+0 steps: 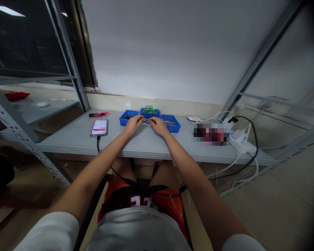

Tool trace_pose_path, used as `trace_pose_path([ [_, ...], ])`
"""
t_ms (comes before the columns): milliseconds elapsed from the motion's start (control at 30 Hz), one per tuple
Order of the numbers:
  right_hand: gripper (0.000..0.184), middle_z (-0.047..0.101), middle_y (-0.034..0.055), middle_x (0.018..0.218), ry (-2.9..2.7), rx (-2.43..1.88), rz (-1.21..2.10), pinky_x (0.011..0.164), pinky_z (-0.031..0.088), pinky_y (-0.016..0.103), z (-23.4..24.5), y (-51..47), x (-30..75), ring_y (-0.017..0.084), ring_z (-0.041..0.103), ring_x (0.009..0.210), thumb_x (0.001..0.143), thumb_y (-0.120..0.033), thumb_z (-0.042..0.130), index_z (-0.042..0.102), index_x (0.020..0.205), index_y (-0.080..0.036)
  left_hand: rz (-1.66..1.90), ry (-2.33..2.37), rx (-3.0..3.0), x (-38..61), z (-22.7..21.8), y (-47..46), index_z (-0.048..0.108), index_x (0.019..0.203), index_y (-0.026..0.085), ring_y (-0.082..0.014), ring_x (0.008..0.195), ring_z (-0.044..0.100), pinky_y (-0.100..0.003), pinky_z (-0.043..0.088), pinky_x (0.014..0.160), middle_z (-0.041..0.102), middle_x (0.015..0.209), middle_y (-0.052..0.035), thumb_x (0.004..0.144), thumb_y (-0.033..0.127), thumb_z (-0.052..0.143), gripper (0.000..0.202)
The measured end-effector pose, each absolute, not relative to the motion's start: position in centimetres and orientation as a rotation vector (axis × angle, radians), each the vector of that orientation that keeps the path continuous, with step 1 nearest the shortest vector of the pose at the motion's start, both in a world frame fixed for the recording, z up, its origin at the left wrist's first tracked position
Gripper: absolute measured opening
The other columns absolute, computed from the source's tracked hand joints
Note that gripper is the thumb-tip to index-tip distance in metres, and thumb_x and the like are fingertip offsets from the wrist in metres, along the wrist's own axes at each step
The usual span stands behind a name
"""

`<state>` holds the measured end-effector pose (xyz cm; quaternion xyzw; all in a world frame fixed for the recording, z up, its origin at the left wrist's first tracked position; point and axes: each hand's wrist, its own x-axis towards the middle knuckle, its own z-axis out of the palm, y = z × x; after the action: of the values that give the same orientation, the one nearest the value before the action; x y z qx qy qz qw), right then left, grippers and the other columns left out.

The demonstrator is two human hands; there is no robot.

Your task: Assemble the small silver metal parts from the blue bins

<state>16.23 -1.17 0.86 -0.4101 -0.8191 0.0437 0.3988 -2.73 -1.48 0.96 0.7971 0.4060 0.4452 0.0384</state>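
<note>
My left hand (pixel 134 124) and my right hand (pixel 158 125) meet over the middle of the grey shelf table, fingers pinched and nearly touching. Small shiny metal pieces (pixel 146 121) show between the fingertips; whether they are held or lie behind is too small to tell. Around the hands stand three blue bins. The left bin (pixel 123 120) holds something dark, partly covered by my left hand. Green pieces (pixel 149 109) fill the back bin (pixel 142 113). In the right bin (pixel 176 128) are silvery metal parts (pixel 169 123), beside my right hand.
A phone (pixel 99 127) with a cable lies left, near a pink-and-dark item (pixel 99 114). Rightward are a white device (pixel 194 120), a pixelated reddish object (pixel 211 135) and a white power strip (pixel 239 141) with hanging cables. Metal posts (pixel 68 52) frame the table.
</note>
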Motion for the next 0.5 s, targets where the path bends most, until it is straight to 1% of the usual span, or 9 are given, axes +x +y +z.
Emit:
trace_pose_path([
  [133,0.023,0.066,0.0071,0.096,-1.992,-0.996,0.080,0.085,0.042,0.029,1.2,-1.4,16.1,0.018,0.058,0.090,0.093,-0.026,0.044,0.064,0.097,-0.017,1.287,1.229,2.452,-2.8,0.3,-1.0,0.068,0.098,0.014,-0.0203,0.082,0.064,-0.029,0.046,0.078,0.071,0.092,-0.0095,0.089,0.027,0.050,0.024],
  [333,0.020,0.065,0.0057,0.090,-2.033,-0.880,0.046,0.082,0.042,0.028,1.0,-1.5,15.6,0.017,0.057,0.085,0.092,-0.025,0.045,0.063,0.091,-0.018,1.037,1.113,2.540,-2.8,-0.8,-0.2,0.066,0.090,0.012,-0.0190,0.075,0.061,-0.029,0.045,0.075,0.069,0.085,-0.0083,0.088,0.024,0.047,0.023],
  [500,0.019,0.065,0.0052,0.089,-1.993,-0.873,0.053,0.080,0.041,0.028,1.0,-1.4,15.7,0.017,0.057,0.084,0.092,-0.025,0.046,0.063,0.090,-0.018,1.094,1.107,2.509,-2.7,-0.5,-0.6,0.063,0.091,0.012,-0.0176,0.072,0.059,-0.028,0.044,0.072,0.067,0.082,-0.0081,0.089,0.024,0.046,0.022],
])
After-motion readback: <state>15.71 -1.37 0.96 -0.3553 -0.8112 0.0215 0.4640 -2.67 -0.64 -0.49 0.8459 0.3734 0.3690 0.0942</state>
